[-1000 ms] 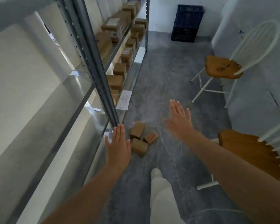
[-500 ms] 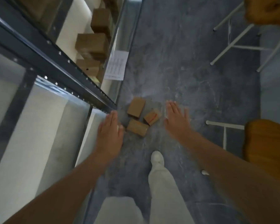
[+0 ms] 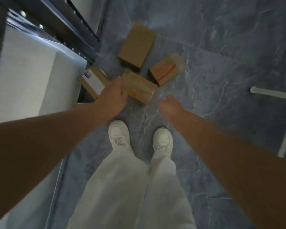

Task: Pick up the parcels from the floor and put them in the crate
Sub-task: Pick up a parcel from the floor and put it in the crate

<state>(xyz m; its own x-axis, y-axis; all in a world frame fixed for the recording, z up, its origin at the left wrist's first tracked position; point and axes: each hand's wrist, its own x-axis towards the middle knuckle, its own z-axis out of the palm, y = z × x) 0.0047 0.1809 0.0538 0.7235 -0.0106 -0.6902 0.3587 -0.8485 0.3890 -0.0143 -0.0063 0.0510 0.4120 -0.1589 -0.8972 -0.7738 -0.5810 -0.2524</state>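
Both hands, left (image 3: 113, 95) and right (image 3: 169, 104), hang spread and empty beside the near parcel (image 3: 139, 87); a hasty grab could knock the neighbouring parcels away.

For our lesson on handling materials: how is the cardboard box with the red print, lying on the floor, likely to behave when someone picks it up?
The box with the red print looks like stiff cardboard with flat faces, so it should probably hold its shape and not roll. It seems small, so likely light. It appears to rest tilted on the floor, so it may tip flat if nudged.
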